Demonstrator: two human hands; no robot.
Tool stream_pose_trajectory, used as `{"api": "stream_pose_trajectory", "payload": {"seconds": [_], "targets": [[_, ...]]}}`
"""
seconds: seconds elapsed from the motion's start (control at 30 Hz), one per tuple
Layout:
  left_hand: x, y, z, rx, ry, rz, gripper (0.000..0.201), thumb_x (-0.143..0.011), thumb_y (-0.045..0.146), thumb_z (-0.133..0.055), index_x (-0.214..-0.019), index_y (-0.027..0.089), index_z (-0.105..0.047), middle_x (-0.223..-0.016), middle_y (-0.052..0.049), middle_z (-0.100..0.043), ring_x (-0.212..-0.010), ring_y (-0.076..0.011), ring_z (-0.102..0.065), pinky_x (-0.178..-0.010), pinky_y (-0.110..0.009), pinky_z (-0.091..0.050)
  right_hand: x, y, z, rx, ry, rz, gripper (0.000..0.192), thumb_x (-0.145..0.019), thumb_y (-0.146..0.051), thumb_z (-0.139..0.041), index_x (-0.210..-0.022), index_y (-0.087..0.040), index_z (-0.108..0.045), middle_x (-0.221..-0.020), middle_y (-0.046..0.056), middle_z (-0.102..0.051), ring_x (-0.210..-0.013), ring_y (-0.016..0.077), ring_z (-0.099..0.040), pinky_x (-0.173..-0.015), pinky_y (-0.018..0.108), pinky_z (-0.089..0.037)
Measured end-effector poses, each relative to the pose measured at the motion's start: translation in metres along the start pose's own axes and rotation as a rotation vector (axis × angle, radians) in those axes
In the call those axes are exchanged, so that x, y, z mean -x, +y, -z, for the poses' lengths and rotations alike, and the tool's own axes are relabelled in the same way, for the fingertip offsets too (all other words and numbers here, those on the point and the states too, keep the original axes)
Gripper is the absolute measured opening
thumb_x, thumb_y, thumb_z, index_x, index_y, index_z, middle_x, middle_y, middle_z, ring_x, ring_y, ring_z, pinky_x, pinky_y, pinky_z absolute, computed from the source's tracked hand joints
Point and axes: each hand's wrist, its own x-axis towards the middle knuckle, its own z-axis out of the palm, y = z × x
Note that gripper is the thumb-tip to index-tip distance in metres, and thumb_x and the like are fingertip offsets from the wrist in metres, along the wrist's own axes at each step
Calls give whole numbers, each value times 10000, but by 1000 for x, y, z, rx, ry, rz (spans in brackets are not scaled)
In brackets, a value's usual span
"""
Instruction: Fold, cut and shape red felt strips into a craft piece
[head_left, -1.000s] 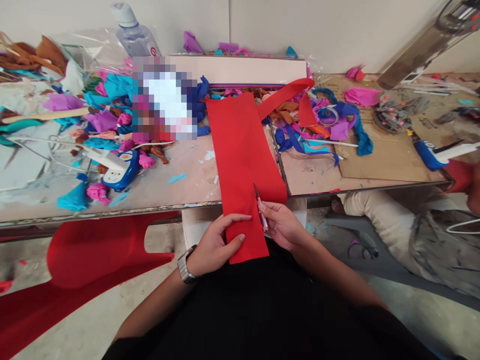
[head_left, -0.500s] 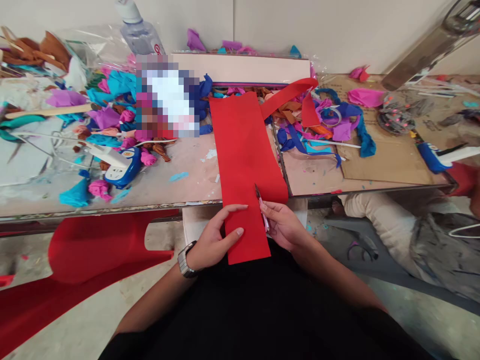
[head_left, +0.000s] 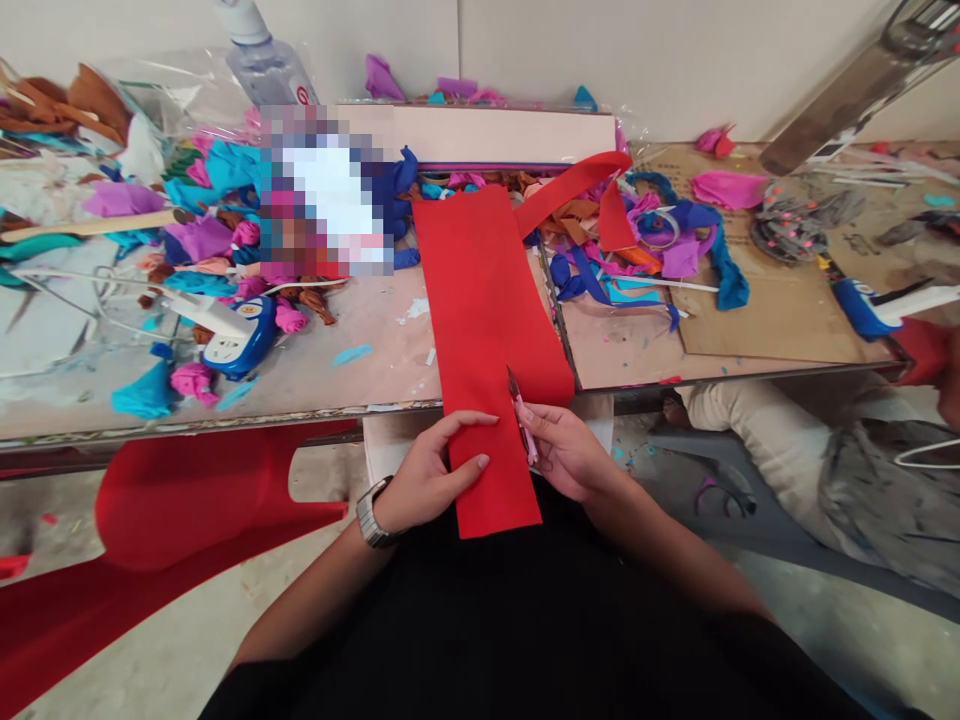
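Observation:
A long red crepe paper sheet lies across the table and hangs over its front edge towards my lap. My left hand grips its left side, thumb and index finger on top, the other fingers hidden beneath. In my right hand is a pair of scissors with pinkish handles. Their dark blades point away from me and lie at the paper, where a cut separates the near strip from a part curling off to the right. How far apart the blades stand is hard to see.
Crumpled coloured paper scraps cover the left of the table. A blue-and-white power strip and a bottle stand there too. Flattened cardboard lies on the right. Another person's leg shows below, and a red chair is at left.
The view has shifted slightly. Both hands keep their holds on the paper and scissors, and the near end of the red paper reaches slightly lower.

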Motion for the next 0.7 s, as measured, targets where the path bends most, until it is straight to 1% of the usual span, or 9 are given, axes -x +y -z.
{"api": "stream_pose_trajectory", "payload": {"seconds": [0.07, 0.17, 0.23, 0.43, 0.7], "targets": [[0, 1, 1, -24, 2, 2, 295, -1003, 251, -707, -1297, 235, -689, -1313, -76, -726, -1231, -215, -680, -1146, -359, -500, -1, 1, 1, 11, -3, 3, 441, -744, -496, -985, -822, -154, -719, -569, -62, -556, -466, 48, -439, -419, 200, -177], [0, 2, 2, -57, 12, -2, 142, -986, 225, -702, -1125, 221, -676, -1131, -42, -724, -1071, -188, -676, -1047, -324, -514, -2, 3, 2, 27, -1, -4, 444, -752, -503, -979, -827, -156, -712, -570, -63, -548, -471, 50, -425, -432, 201, -193], [0, 3, 3, -61, 12, -7, 103, -980, 212, -696, -1074, 218, -654, -1073, -29, -704, -1019, -176, -658, -1007, -308, -509, -3, 3, 1, 35, 0, -12, 451, -743, -504, -985, -830, -157, -710, -573, -66, -543, -476, 50, -420, -440, 201, -202], [2, 3, 3, -57, 6, 6, 110, -986, 232, -688, -1089, 218, -652, -1078, -30, -688, -1016, -180, -640, -992, -306, -493, -4, 3, -2, 40, -8, 7, 466, -741, -519, -980, -823, -153, -702, -583, -66, -537, -464, 43, -389, -420, 210, -165], [3, 1, 3, -51, 14, 0, 118, -988, 239, -689, -1101, 219, -661, -1088, -38, -690, -1029, -187, -644, -1006, -323, -495, -5, 7, -2, 54, 12, 2, 448, -758, -515, -968, -837, -165, -701, -609, -63, -531, -489, 48, -383, -436, 205, -192]]}}
